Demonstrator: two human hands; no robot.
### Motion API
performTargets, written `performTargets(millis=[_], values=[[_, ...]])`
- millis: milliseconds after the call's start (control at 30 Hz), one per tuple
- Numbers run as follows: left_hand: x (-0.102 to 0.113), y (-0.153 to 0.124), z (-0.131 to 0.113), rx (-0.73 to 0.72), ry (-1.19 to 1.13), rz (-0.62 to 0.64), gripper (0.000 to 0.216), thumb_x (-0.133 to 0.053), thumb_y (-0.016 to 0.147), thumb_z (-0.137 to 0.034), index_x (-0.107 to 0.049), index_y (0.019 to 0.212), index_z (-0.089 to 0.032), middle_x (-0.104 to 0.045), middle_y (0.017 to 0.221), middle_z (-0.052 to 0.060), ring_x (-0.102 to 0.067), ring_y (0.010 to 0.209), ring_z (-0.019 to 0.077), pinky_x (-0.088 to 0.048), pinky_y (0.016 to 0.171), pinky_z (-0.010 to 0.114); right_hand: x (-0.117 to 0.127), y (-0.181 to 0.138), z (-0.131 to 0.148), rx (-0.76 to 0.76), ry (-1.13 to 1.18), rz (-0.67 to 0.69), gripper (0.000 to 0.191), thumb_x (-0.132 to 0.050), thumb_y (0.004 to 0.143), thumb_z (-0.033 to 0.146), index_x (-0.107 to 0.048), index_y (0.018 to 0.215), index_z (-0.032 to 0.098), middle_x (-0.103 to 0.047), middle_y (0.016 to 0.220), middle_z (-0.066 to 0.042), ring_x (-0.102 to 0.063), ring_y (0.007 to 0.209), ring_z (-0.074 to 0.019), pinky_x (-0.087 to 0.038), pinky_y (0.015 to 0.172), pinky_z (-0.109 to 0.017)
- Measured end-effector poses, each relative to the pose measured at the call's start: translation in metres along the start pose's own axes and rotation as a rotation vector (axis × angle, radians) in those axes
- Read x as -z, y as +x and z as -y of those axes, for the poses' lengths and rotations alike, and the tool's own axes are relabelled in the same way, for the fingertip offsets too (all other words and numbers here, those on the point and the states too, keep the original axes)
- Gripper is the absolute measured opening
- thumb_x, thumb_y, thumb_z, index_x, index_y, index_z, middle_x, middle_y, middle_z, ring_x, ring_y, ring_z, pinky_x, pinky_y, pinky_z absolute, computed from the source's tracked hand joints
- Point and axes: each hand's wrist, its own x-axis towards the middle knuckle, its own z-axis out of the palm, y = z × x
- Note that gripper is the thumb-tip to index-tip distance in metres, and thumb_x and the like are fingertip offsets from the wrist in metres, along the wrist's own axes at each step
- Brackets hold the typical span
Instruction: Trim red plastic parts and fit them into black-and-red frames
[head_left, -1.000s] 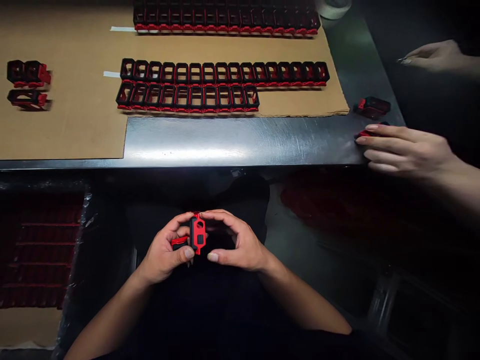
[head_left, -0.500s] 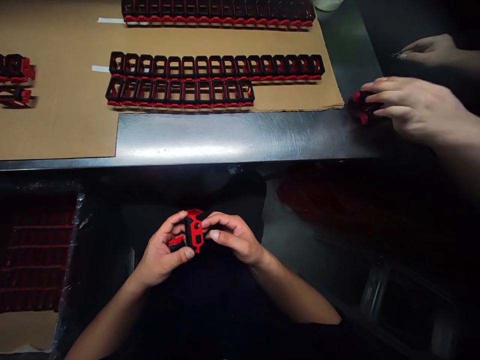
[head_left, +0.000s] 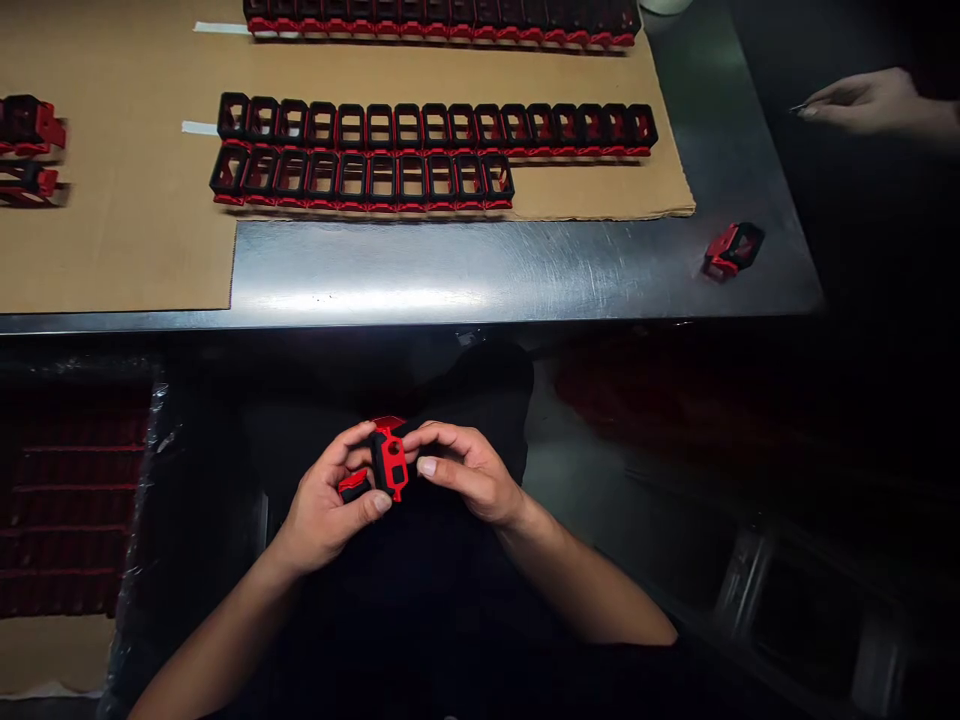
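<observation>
Holding a red-and-black plastic frame [head_left: 390,465] low in front of your body, you have it upright between both hands, with its red face toward you. Your left hand [head_left: 322,500] cups it from the side, fingers curled closed behind it and your left thumb [head_left: 381,503] pressed across its lower part. A smaller red-and-black piece [head_left: 354,486] sits at the frame's lower left, against that thumb; whether it is joined to the frame, you cannot tell from this view. Your right hand [head_left: 469,470] comes in from the other side, fingers bent over the frame's top, right thumb [head_left: 427,466] just beside its right edge, not touching it.

A hold like this works well with your left hand bearing the weight and your right fingertips free to feel the edges, the pads doing the work rather than the palms.

Ahead of you, rows of black-and-red frames [head_left: 435,128] stand on a cardboard sheet [head_left: 112,250] laid over a steel table [head_left: 465,270]. A loose frame [head_left: 733,250] lies on the bare steel at the right, well apart from a co-worker's hand [head_left: 862,102]. To your lower left, a plastic-wrapped stack [head_left: 142,470] of dark red parts sits below the table edge.
</observation>
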Motion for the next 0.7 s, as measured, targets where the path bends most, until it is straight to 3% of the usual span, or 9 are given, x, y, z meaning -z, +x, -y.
performTargets(millis=[133,233,367,500,600,700], values=[[0.008,0.001,-0.002,-0.029,0.327,0.028,0.065,-0.078,0.082,-0.028,-0.053,0.142,-0.034,-0.071,0.127,0.006,-0.071,0.11,0.022,-0.058,0.094,0.032,0.0,0.001,-0.003,-0.109,-0.049,-0.013,0.035,-0.082,0.078,0.041,-0.075,0.105,0.02,-0.068,0.08,0.0,-0.057,0.067,-0.0116,-0.046,0.065,-0.026],[0.015,0.004,-0.003,-0.081,0.52,0.065,0.063,-0.077,0.082,-0.03,-0.056,0.141,-0.035,-0.066,0.136,0.007,-0.068,0.116,0.0243,-0.055,0.102,0.037,-0.002,0.002,-0.004,-0.127,-0.086,-0.006,0.027,-0.085,0.076,0.039,-0.075,0.091,0.018,-0.061,0.069,0.003,-0.048,0.057,-0.0079,-0.041,0.056,-0.023],[0.018,0.006,-0.005,0.009,0.481,0.061,0.066,-0.071,0.087,-0.035,-0.047,0.148,-0.03,-0.07,0.124,0.008,-0.07,0.082,0.0152,-0.059,0.085,0.032,-0.004,0.002,-0.004,0.13,-0.316,-0.065,0.017,-0.085,0.077,0.032,-0.075,0.079,0.018,-0.068,0.079,-0.001,-0.06,0.066,-0.0115,-0.048,0.061,-0.024],[0.011,0.003,-0.01,0.114,0.364,0.061,0.071,-0.072,0.084,-0.045,-0.048,0.146,-0.021,-0.072,0.088,0.004,-0.068,0.077,0.0167,-0.058,0.075,0.028,-0.006,0.001,-0.007,0.425,-0.604,-0.069,0.005,-0.08,0.082,0.022,-0.078,0.085,0.02,-0.074,0.087,-0.005,-0.071,0.078,-0.016,-0.057,0.072,-0.027],[0.001,0.001,-0.01,0.115,0.349,-0.006,0.078,-0.077,0.078,-0.048,-0.048,0.144,-0.02,-0.073,0.102,0.008,-0.07,0.081,0.0191,-0.059,0.072,0.029,-0.007,0.002,-0.01,0.555,-0.73,-0.072,0.005,-0.075,0.085,0.017,-0.078,0.085,0.02,-0.076,0.089,-0.006,-0.073,0.076,-0.0154,-0.059,0.07,-0.025],[-0.008,0.001,-0.005,0.042,0.386,-0.109,0.076,-0.079,0.076,-0.046,-0.049,0.141,-0.02,-0.07,0.121,0.013,-0.072,0.099,0.0258,-0.061,0.076,0.032,-0.007,0.003,-0.013,0.642,-0.826,-0.088,0.007,-0.072,0.085,0.016,-0.077,0.084,0.02,-0.076,0.09,-0.006,-0.074,0.078,-0.0164,-0.061,0.072,-0.027]])
